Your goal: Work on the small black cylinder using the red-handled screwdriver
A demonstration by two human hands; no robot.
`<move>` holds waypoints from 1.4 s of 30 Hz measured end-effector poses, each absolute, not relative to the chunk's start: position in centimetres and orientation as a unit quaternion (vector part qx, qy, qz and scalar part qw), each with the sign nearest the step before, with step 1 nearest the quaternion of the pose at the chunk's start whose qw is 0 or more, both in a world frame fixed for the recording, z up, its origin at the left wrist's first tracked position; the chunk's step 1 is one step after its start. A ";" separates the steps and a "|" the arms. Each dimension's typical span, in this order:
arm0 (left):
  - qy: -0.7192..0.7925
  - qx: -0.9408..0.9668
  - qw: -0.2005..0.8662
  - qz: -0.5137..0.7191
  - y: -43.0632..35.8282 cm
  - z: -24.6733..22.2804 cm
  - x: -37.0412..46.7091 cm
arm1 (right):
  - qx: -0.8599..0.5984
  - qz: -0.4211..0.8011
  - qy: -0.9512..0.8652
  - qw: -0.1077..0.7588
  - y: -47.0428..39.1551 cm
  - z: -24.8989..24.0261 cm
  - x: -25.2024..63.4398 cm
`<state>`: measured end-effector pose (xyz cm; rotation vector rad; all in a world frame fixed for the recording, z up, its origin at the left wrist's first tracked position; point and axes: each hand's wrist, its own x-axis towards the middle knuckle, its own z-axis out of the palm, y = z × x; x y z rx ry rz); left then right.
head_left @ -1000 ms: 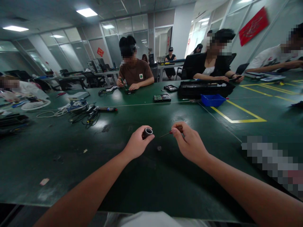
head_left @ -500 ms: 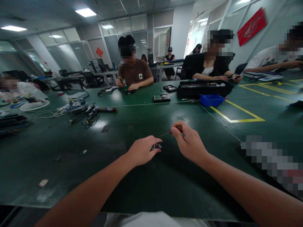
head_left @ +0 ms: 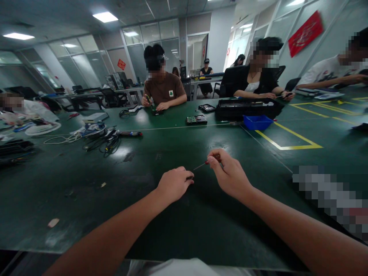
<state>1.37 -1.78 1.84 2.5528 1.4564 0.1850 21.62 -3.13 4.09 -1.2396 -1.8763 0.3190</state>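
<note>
Over the green table (head_left: 94, 207), my left hand (head_left: 174, 184) has its thumb and fingers closed around a small dark part (head_left: 190, 178), mostly hidden by the fingers. My right hand (head_left: 228, 170) grips the red handle of a screwdriver (head_left: 200, 166). Its thin shaft points left and down, with the tip close to the fingertips of my left hand. Whether the tip touches the small part cannot be made out.
Beyond my hands are a circuboard-bearing drive (head_left: 196, 120), a blue tray (head_left: 258, 122) and a long black casing (head_left: 248, 109). Tangled cables (head_left: 107, 142) lie at the left. Several people sit around, one opposite in a brown shirt (head_left: 168, 89). A blurred object (head_left: 330, 195) lies at the right.
The fingers of my left hand have closed further over the small part, which now shows less. The screwdriver tip has shifted slightly left and down.
</note>
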 end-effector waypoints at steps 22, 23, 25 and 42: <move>0.489 0.859 0.136 0.059 -1.6 2.6 0.0 | -0.495 0.134 -0.749 0.419 -3.2 4.2 21.5; 0.487 0.861 0.136 0.056 -1.6 2.6 0.0 | -0.495 0.135 -0.750 0.418 -3.2 4.3 21.5; 0.486 0.861 0.142 0.052 -1.5 2.6 -0.1 | -0.496 0.139 -0.750 0.415 -3.3 4.3 21.5; 0.490 0.801 0.297 0.175 -0.9 3.2 -1.1 | -0.494 0.150 -0.756 0.403 -3.1 4.1 21.6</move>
